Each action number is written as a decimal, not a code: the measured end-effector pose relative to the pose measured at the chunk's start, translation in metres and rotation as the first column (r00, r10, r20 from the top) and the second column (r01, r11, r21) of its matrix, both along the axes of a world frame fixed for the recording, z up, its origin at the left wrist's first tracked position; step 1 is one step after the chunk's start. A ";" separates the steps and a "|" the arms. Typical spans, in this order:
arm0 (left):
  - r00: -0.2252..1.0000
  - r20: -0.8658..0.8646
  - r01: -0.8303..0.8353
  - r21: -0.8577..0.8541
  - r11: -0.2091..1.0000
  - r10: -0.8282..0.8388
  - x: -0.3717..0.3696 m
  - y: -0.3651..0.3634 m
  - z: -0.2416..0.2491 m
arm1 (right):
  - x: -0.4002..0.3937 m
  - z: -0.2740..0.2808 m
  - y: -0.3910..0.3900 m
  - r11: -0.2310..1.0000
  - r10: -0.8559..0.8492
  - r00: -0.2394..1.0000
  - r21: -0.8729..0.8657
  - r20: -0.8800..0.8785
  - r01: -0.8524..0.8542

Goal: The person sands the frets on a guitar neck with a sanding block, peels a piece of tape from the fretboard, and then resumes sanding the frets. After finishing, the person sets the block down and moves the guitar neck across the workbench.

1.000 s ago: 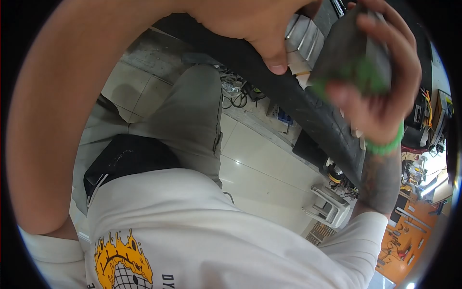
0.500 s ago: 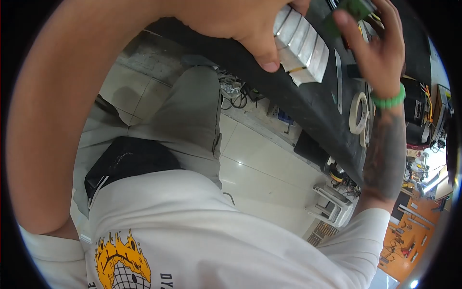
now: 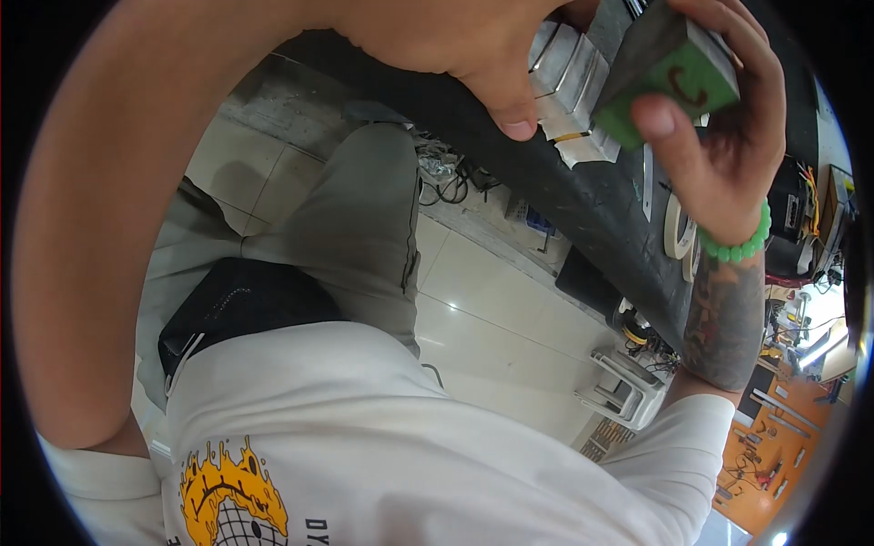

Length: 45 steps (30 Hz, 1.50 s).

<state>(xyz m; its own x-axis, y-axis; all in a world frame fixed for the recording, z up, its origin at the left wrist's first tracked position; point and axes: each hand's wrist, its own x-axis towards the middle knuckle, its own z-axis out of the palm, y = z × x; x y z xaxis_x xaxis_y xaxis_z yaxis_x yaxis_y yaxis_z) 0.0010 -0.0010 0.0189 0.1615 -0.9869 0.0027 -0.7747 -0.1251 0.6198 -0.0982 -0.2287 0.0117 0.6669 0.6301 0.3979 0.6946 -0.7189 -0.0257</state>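
At the upper middle, my left hand (image 3: 455,45) holds a row of silver-grey metal-looking blocks (image 3: 569,77), its thumb pressed on their near side. A yellowish strip shows near their lower end. My right hand (image 3: 719,127), with a green bead bracelet, grips a block (image 3: 706,77) with a green face bearing a reddish C-like mark and grey sides. Thumb in front, fingers behind, it holds this block at the right end of the row; whether they touch is unclear. The other fingers of my left hand are mostly out of frame.
A black work surface (image 3: 519,168) runs diagonally below the blocks, with a metal ruler (image 3: 647,182) and tape rolls (image 3: 675,227) beside my right wrist. Beyond are a white stool (image 3: 628,391), cables (image 3: 446,173) and an orange tool board (image 3: 765,464).
My right hand has brought the green block down and left to the silver row, turning its marked face into view. My left hand has barely moved.
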 end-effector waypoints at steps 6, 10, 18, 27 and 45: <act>0.963 0.050 -0.271 0.204 0.941 0.266 -0.016 -0.013 0.009 | -0.007 0.001 0.001 0.993 0.118 0.993 -0.026 0.002 -0.118; 0.982 0.151 -0.104 -0.051 0.993 0.110 -0.003 0.007 -0.015 | -0.014 0.020 0.004 0.971 0.120 0.993 -0.212 0.011 -0.115; 0.987 0.148 -0.043 -0.125 0.991 0.061 0.002 0.006 -0.025 | 0.002 0.001 -0.008 0.967 0.147 0.980 -0.229 0.133 -0.114; 0.996 0.084 -0.027 -0.088 0.996 0.034 0.003 0.003 -0.009 | -0.019 0.007 -0.012 0.950 -0.188 0.971 -0.222 0.149 0.218; 0.999 -0.027 -0.021 0.172 0.985 0.026 0.008 -0.003 -0.004 | -0.007 -0.005 0.011 0.955 0.245 0.966 0.150 0.078 -0.254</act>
<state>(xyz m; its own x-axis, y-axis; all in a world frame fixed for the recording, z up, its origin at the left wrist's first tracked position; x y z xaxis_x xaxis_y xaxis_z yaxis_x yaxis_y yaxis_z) 0.0091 -0.0044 0.0150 0.1826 -0.9682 -0.1710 -0.7520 -0.2496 0.6101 -0.1057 -0.2176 0.0068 0.4694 0.6996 0.5387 0.8551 -0.5124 -0.0797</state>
